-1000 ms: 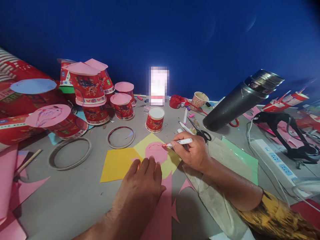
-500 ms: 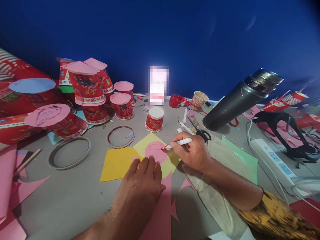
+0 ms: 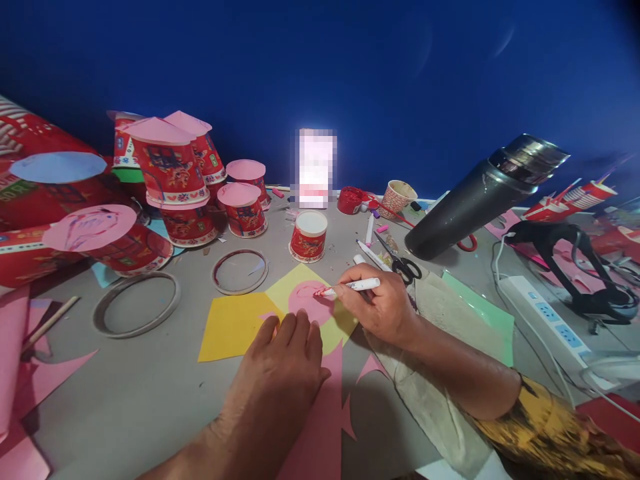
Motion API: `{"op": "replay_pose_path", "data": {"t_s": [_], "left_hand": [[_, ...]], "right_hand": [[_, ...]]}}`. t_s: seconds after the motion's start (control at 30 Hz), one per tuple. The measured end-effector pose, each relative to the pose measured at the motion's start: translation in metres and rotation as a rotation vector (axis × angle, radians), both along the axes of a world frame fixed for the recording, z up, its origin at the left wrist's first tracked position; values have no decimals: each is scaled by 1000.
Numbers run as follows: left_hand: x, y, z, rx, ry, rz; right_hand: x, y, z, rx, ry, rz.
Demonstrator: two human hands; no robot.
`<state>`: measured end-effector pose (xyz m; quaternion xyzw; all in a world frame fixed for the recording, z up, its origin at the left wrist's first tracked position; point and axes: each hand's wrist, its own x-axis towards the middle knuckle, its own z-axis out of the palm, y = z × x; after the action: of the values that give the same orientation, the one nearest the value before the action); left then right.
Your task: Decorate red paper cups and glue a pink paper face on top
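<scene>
My right hand [image 3: 379,303] is closed round a white marker [image 3: 350,288] with a red tip, and the tip rests on a pink paper disc [image 3: 311,301]. The disc lies on yellow paper sheets [image 3: 235,327] on the grey table. My left hand [image 3: 281,363] lies flat, fingers stretched out, pressing the near edge of the disc and the pink paper offcut [image 3: 320,427] below it. Scissors [image 3: 400,263] and loose markers [image 3: 370,253] lie just beyond my right hand.
Several red paper cups [image 3: 173,167] capped with pink discs stand at back left, a single cup [image 3: 309,237] mid-table. Two cut rings [image 3: 137,303] lie left. A dark flask [image 3: 480,197], a black stand [image 3: 570,257] and a power strip [image 3: 545,317] are right.
The marker tip has slid a little leftward across the pink disc. My left hand has stayed pressed on the paper.
</scene>
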<state>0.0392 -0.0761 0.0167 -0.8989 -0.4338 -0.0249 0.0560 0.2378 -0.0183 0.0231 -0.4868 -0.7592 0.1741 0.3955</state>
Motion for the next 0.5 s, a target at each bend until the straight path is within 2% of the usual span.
{"op": "replay_pose_path", "data": {"t_s": [0.27,0.5], "left_hand": [[-2,-1,-2,17,-19,-14],[0,1,0,-11,-5,2]], "right_hand": [[5,2,-1,44,-42,-72],[0,1,-2,-30,-22,-42]]}}
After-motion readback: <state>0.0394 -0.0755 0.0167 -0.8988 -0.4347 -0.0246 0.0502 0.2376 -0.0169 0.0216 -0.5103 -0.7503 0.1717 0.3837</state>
